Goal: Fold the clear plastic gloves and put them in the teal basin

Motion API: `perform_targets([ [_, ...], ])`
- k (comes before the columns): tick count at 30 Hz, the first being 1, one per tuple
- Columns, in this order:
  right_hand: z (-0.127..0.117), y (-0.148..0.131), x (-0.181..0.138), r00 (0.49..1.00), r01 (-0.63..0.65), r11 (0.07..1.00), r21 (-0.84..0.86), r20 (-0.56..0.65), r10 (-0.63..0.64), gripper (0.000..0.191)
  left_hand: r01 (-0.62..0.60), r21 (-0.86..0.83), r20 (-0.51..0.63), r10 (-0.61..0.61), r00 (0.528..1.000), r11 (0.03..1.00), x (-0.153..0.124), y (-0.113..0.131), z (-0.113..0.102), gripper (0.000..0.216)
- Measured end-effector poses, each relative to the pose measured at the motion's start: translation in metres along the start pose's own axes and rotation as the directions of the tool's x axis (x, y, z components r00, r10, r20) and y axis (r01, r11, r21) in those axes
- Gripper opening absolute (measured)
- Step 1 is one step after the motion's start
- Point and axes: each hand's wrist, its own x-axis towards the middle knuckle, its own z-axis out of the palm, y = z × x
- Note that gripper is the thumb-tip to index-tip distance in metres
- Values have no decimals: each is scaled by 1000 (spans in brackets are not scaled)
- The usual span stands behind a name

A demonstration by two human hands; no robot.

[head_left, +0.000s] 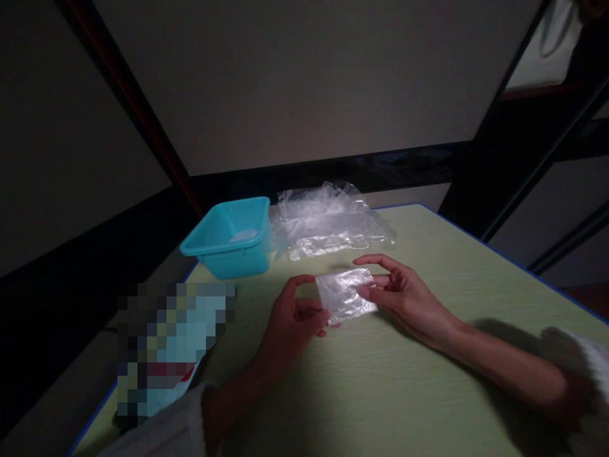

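Observation:
A small folded piece of clear plastic (346, 296), shiny and creased, is held up between both hands over the table. My left hand (297, 314) pinches its left edge, with the thumb at the lower corner and the index finger at the upper one. From the right, my right hand (399, 292) grips the other edge between thumb and fingers, its index finger stretched out above. Behind the hands, a loose heap of clear plastic bags (333, 222) lies on the table.
A turquoise plastic basin (233, 254) stands at the back left, with something whitish inside. Left of my forearm lies an object blurred by pixels (181, 343). The pale green table (428, 247) has a blue edge, and a wall panel (304, 82) rises behind it.

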Motion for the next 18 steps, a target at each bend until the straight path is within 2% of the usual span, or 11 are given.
perform_targets([
  [4,-1,0,-1,1000,-2,1000,-7,-13,2,45,-98,29,-2,98,995,995,-5,1,0,62],
  [7,0,0,-1,1000,1,1000,-22,-2,-1,43,-121,119,-31,125,992,986,-10,2,1,70],
  [13,1,1,-2,999,40,995,-94,38,-37,43,-87,138,-26,91,995,987,-10,2,2,72],
  [18,-1,-2,-2,992,64,991,-120,119,-50,43,-157,157,30,154,988,975,-11,2,-1,65],
])
